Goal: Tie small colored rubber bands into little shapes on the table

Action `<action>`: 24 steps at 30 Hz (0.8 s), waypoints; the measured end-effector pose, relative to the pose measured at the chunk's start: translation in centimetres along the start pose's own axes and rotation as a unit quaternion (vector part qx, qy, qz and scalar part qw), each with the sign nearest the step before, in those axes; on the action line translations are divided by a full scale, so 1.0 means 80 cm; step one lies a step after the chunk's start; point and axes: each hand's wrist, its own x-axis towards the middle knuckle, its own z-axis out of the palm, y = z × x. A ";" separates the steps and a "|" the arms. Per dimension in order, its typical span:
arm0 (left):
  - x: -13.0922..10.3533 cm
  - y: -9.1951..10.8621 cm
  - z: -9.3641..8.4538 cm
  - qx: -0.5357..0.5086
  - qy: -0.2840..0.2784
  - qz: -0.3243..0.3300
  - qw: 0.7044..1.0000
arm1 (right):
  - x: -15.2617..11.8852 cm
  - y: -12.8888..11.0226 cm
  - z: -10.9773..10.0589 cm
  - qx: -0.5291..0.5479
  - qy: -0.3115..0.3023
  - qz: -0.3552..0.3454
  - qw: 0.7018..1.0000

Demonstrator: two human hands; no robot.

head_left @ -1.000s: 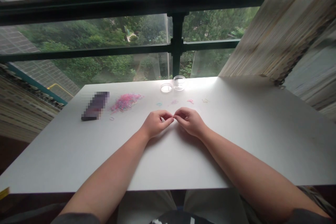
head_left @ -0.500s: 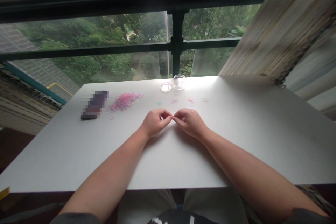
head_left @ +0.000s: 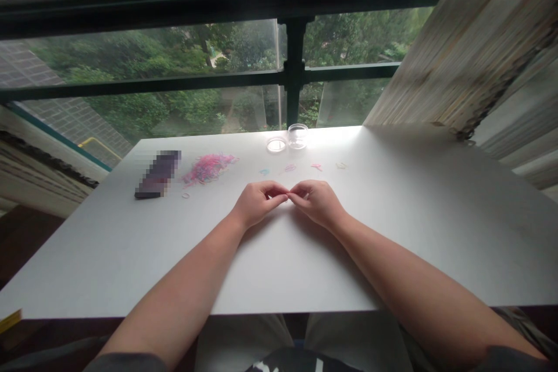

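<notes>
Over the middle of the white table (head_left: 261, 267), my left hand (head_left: 258, 203) and my right hand (head_left: 317, 202) meet at their pinched fingertips. Something tiny is between them, too small to make out. Beyond my hands, small groups of bands lie in a row: teal (head_left: 264, 172), pale pink (head_left: 290, 168), pink (head_left: 316, 167) and yellowish (head_left: 340, 165). A loose heap of pink and mixed-colour bands (head_left: 209, 168) is to the left, with a single band (head_left: 186, 195) just in front of it.
A clear round container (head_left: 298, 136) stands near the table's back edge, beside a shallow clear round piece (head_left: 276, 145). A dark, pixelated object (head_left: 157, 174) lies at the left. Green window bars run behind the table, with curtains at both sides.
My hands stay almost in place, fingertips still together, with only a slight shift of the fingers. Nothing on the table has visibly moved.
</notes>
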 end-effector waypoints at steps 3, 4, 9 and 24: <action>0.000 0.000 -0.001 0.005 -0.013 0.002 1.000 | 0.000 -0.001 0.000 0.006 -0.009 -0.004 1.000; 0.000 0.000 -0.002 0.005 -0.021 0.002 1.000 | -0.001 -0.001 -0.001 0.010 -0.013 -0.006 1.000; 0.000 0.002 -0.005 0.012 -0.058 0.011 0.998 | -0.001 -0.003 -0.002 0.028 -0.028 -0.021 0.999; 0.006 -0.012 -0.018 -0.015 -0.002 -0.009 1.000 | -0.001 -0.001 -0.004 0.077 0.002 -0.029 0.997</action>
